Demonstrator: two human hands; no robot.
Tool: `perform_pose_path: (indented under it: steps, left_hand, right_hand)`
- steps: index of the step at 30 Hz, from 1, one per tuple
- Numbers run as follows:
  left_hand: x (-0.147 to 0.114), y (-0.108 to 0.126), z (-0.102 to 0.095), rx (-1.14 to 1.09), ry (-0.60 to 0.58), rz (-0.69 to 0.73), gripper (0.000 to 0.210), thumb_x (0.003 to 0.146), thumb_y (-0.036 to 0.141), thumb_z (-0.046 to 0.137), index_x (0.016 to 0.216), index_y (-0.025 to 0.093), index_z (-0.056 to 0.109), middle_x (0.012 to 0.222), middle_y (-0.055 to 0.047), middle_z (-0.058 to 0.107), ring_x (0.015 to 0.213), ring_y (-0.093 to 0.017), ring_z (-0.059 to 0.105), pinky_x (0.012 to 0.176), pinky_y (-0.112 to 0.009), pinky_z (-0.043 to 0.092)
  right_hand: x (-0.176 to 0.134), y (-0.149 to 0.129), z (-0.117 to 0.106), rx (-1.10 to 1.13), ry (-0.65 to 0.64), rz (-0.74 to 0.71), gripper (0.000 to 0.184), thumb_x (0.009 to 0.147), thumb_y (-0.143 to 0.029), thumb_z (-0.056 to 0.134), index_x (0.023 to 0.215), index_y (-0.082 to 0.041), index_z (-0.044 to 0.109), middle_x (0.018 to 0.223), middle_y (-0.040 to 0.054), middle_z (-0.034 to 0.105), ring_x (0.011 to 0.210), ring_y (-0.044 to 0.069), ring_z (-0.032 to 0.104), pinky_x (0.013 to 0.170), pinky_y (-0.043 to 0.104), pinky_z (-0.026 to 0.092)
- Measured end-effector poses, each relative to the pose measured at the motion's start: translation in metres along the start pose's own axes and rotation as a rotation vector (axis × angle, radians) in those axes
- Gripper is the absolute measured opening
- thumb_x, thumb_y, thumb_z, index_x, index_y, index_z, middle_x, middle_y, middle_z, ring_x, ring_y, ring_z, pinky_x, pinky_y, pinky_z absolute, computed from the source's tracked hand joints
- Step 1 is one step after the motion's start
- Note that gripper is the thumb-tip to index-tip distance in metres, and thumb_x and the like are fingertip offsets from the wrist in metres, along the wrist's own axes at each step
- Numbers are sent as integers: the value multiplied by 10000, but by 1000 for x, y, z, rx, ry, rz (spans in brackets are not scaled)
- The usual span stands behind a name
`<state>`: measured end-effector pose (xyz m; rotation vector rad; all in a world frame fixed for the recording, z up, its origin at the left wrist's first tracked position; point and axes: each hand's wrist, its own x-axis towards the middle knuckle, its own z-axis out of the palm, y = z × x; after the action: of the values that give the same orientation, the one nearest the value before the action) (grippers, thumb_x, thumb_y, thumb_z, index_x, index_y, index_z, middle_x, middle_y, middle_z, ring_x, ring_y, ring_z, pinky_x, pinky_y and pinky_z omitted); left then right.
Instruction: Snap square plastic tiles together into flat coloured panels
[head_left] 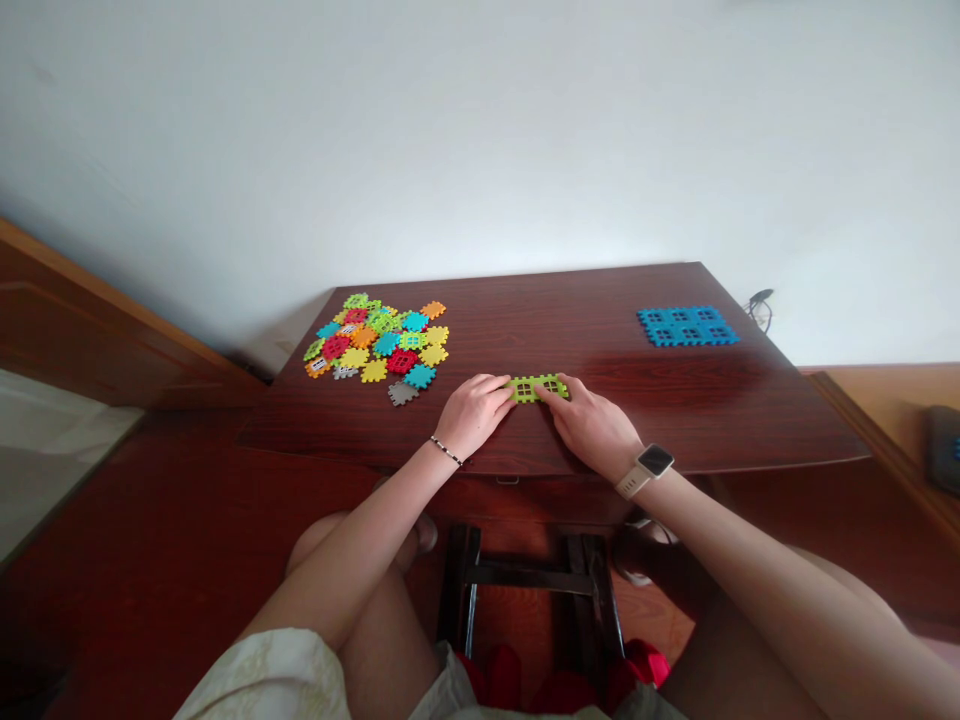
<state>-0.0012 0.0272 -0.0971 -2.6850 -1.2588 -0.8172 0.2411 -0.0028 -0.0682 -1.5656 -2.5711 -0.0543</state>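
Observation:
A short row of green interlocking window tiles (534, 389) lies on the table in front of me. My left hand (477, 408) grips its left end between thumb and fingers. At the other end my right hand (592, 418) pinches the row, the thumb resting over the front and a finger behind. Each green tile has a barred window opening. How firmly the tiles are joined is hard to see, since my fingers cover parts of both ends.
Loose notched tiles (373, 343) in several colours are heaped on the table's left side. A joined blue panel (686, 326) of window tiles lies at the right rear. The dark wooden table (540, 315) backs onto a white wall; a black cable (760, 300) hangs beyond its right edge.

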Motion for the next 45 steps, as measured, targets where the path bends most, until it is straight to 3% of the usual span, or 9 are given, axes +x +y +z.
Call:
perform_pose_path:
  steps: [11, 16, 27, 37, 45]
  left_hand:
    - [-2, 15, 7, 9, 53, -87, 170, 1052, 200, 659, 1139, 188, 805, 1286, -100, 794, 1149, -250, 782, 1015, -414, 669]
    - [-1, 16, 9, -6, 44, -106, 167, 1048, 190, 661, 1143, 198, 798, 1300, -92, 790, 1155, -249, 784, 1022, -409, 667]
    - [4, 15, 9, -7, 13, -120, 208, 1041, 184, 658, 1228, 177, 748, 1299, -109, 764, 1190, -275, 731, 1064, -438, 626]
    - [4, 16, 10, -5, 27, -108, 209, 1050, 195, 654, 1216, 190, 780, 1312, -109, 777, 1211, -266, 746, 1080, -441, 636]
    - [4, 20, 8, 20, -5, -149, 200, 1057, 217, 653, 1176, 216, 813, 1363, -74, 769, 1226, -255, 764, 1086, -421, 646]
  right_hand:
    - [0, -11, -14, -63, -117, 44, 509, 1114, -250, 391, 1601, -255, 538, 1667, 250, 475, 1055, 312, 789, 800, 382, 633]
    - [-1, -14, -18, -49, -106, 41, 519, 1098, -228, 399, 1600, -210, 529, 1647, 266, 483, 1078, 319, 775, 820, 380, 624]
    - [4, -17, -8, -92, -67, 81, 553, 1093, -252, 379, 1632, -178, 474, 1563, 269, 532, 950, 299, 781, 691, 351, 598]
    - [8, -22, -29, -153, -215, 94, 551, 1112, -271, 342, 1645, -228, 472, 1657, 279, 470, 914, 304, 807, 693, 364, 607]
    - [6, -23, -33, -153, -233, 96, 530, 1131, -312, 304, 1619, -227, 490, 1650, 288, 471, 922, 324, 813, 698, 396, 617]
